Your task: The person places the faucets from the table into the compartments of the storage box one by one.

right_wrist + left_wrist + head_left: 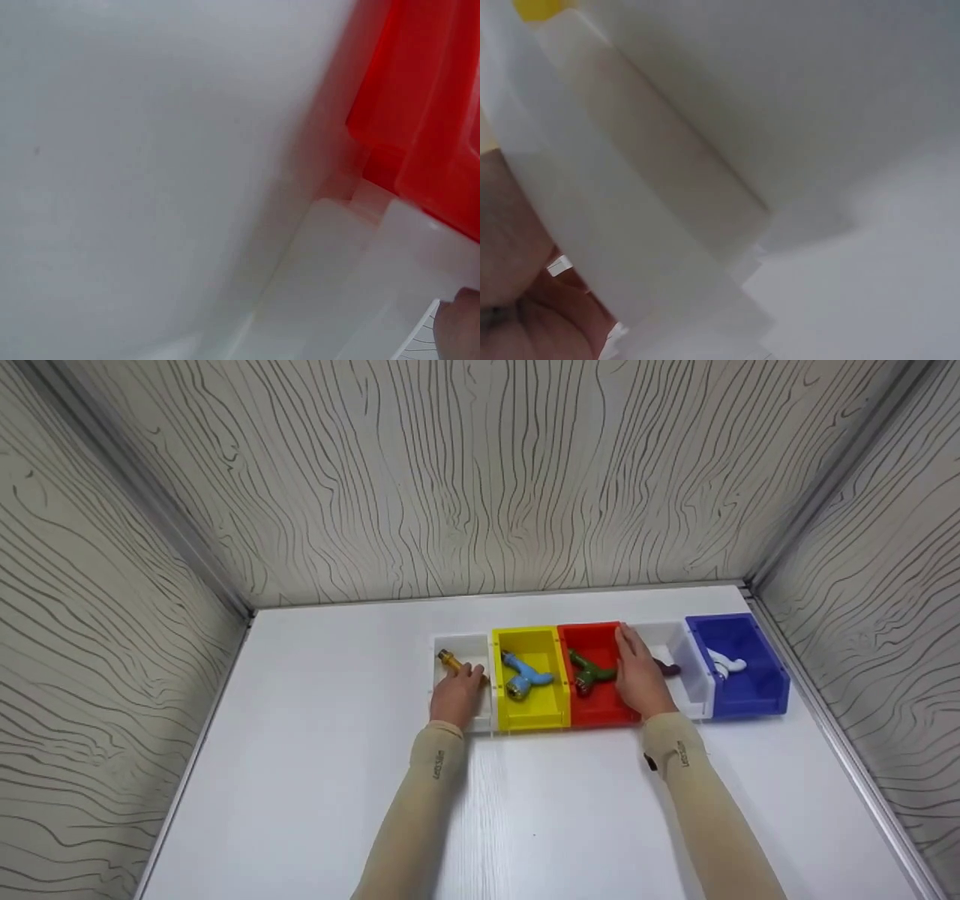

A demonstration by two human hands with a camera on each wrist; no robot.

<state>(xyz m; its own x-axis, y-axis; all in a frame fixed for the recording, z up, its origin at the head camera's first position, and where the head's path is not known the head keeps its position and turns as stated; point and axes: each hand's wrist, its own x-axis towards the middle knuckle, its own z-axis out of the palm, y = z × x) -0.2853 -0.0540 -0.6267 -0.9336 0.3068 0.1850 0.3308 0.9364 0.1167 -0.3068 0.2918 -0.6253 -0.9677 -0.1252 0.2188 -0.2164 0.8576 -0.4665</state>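
My left hand (456, 696) reaches into the leftmost white bin (460, 642), fingers curled over an orange Y-shaped piece (448, 658) with a dark end. Its lower part is hidden under the hand. In the left wrist view the curled fingers (562, 315) show past the pale bin wall (630, 210). My right hand (643, 675) lies with long straight fingers over the border between the red bin (600, 631) and the second white bin (697, 675). Beside it are a green Y-shaped piece (591, 672) and a dark brown piece (666, 667), partly covered.
A yellow bin (529, 639) holds a light blue Y-shaped piece (528, 676). At the right end, a blue bin (754, 660) holds a white piece (726, 664). The bins stand in a joined row on a white table (337, 780), with wood-patterned walls (480, 495) around it.
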